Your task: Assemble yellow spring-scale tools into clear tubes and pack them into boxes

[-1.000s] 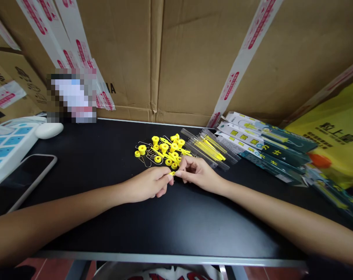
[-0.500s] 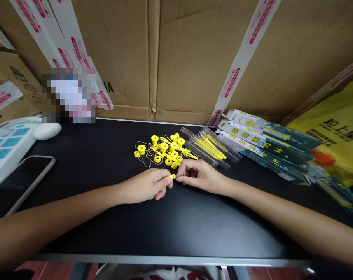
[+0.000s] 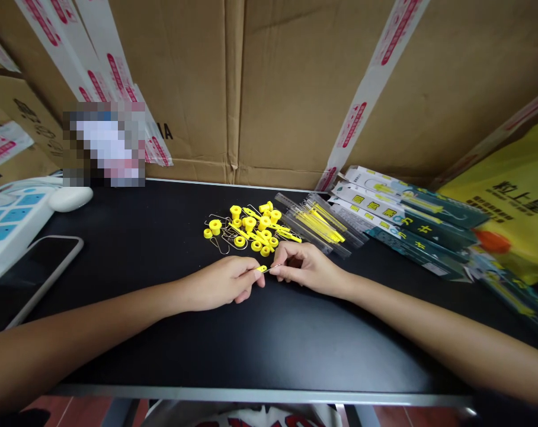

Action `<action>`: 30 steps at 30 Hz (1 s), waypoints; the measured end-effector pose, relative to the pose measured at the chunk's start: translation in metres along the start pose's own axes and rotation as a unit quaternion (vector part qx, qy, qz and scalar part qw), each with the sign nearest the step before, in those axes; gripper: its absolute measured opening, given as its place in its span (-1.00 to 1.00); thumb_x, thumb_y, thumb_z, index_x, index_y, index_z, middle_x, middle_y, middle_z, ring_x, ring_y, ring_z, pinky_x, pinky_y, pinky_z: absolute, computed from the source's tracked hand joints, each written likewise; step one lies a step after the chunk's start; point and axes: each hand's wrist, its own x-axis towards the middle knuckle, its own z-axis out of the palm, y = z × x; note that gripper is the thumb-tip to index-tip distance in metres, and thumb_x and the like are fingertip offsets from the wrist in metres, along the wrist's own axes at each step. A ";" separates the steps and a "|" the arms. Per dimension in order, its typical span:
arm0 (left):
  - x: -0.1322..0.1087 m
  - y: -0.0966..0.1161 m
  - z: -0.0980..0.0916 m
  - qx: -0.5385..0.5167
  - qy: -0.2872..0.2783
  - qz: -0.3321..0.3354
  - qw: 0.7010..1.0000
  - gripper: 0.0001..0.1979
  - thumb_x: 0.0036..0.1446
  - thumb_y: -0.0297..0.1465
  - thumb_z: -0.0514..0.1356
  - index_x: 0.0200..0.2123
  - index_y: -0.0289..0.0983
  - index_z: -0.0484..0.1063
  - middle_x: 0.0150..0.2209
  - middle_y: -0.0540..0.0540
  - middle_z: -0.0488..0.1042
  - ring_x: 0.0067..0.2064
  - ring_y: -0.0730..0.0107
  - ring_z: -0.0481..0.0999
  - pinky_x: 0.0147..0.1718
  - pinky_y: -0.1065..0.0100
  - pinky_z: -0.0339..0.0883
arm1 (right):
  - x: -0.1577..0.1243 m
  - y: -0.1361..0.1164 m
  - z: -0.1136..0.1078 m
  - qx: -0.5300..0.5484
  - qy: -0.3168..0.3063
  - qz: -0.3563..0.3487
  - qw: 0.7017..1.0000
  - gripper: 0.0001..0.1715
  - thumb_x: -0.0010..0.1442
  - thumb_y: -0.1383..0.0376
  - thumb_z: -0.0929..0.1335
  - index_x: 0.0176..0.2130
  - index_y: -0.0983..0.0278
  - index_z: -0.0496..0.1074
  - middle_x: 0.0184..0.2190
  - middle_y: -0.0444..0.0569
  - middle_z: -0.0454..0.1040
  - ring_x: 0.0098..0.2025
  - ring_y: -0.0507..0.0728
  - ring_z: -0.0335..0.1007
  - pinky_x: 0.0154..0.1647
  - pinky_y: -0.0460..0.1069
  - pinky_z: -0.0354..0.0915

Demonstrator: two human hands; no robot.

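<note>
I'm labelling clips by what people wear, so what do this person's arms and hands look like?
The left hand and right hand are ungloved, with no watch or bracelet visible. Both forearms are bare. Dark cloth, probably a sleeve, shows at the lower right corner; any marking on it is too dim to tell.

Worn on the head, looking forward and down from above the near side of the counter point(image 3: 269, 344). Near enough to follow both forearms point(image 3: 118, 323) in from the lower sides to left grip point(image 3: 227, 281) and right grip point(image 3: 303, 268), around mid-view; wide enough to reach up the cardboard box point(image 3: 287, 89) behind and down to the floor point(image 3: 86, 410).
</note>
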 end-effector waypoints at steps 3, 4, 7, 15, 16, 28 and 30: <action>0.000 -0.002 0.003 0.025 0.018 0.012 0.999 -0.68 0.31 -0.30 -0.10 -0.27 -0.30 0.38 -0.60 0.08 0.28 -0.54 0.52 0.26 -0.52 0.48 0.14 | 0.000 0.002 0.001 0.005 0.013 -0.011 1.000 -0.72 0.20 0.23 0.40 -0.45 0.31 0.31 -0.52 -0.16 0.37 -0.50 -0.06 0.27 -0.48 -0.14 0.22; 0.000 -0.002 0.004 0.032 0.026 0.017 0.999 -0.68 0.32 -0.31 -0.11 -0.26 -0.31 0.39 -0.60 0.08 0.29 -0.54 0.51 0.27 -0.51 0.48 0.15 | 0.000 0.002 0.002 0.002 0.021 -0.016 1.000 -0.71 0.19 0.23 0.41 -0.46 0.31 0.30 -0.53 -0.16 0.37 -0.51 -0.06 0.26 -0.48 -0.14 0.22; 0.000 -0.004 0.008 0.050 0.045 0.029 0.997 -0.66 0.32 -0.32 -0.13 -0.26 -0.31 0.39 -0.60 0.08 0.29 -0.54 0.50 0.29 -0.49 0.47 0.16 | 0.000 0.002 0.004 -0.008 0.041 -0.026 0.999 -0.67 0.15 0.19 0.43 -0.48 0.30 0.29 -0.54 -0.17 0.36 -0.52 -0.06 0.26 -0.51 -0.14 0.21; 0.002 -0.001 0.011 0.066 0.075 0.036 0.994 -0.68 0.30 -0.35 -0.10 -0.29 -0.32 0.42 -0.61 0.09 0.22 -0.56 0.50 0.23 -0.51 0.46 0.13 | 0.000 0.002 0.010 -0.026 0.072 -0.022 0.997 -0.62 0.12 0.08 0.44 -0.45 0.29 0.32 -0.56 -0.15 0.40 -0.55 -0.03 0.29 -0.55 -0.11 0.25; 0.002 -0.001 0.012 0.067 0.078 0.035 0.994 -0.68 0.29 -0.35 -0.09 -0.29 -0.32 0.42 -0.61 0.09 0.21 -0.56 0.49 0.23 -0.51 0.46 0.13 | 0.000 0.002 0.011 -0.030 0.074 -0.020 0.997 -0.62 0.12 0.07 0.44 -0.45 0.29 0.32 -0.56 -0.14 0.40 -0.56 -0.02 0.29 -0.55 -0.11 0.25; 0.001 0.001 0.014 0.062 0.091 0.015 0.994 -0.70 0.30 -0.38 -0.12 -0.27 -0.31 0.39 -0.61 0.08 0.21 -0.57 0.46 0.22 -0.51 0.43 0.13 | 0.003 -0.001 0.017 -0.052 0.116 -0.023 0.992 -0.64 0.14 0.10 0.44 -0.46 0.27 0.30 -0.57 -0.15 0.40 -0.56 -0.02 0.27 -0.53 -0.10 0.24; 0.001 0.001 0.014 0.065 0.093 0.014 0.993 -0.71 0.30 -0.37 -0.12 -0.33 -0.29 0.35 -0.61 0.08 0.22 -0.57 0.46 0.22 -0.52 0.43 0.12 | 0.002 -0.003 0.019 -0.084 0.123 -0.036 0.988 -0.67 0.16 0.14 0.42 -0.46 0.27 0.30 -0.55 -0.12 0.43 -0.53 0.00 0.31 -0.49 -0.09 0.26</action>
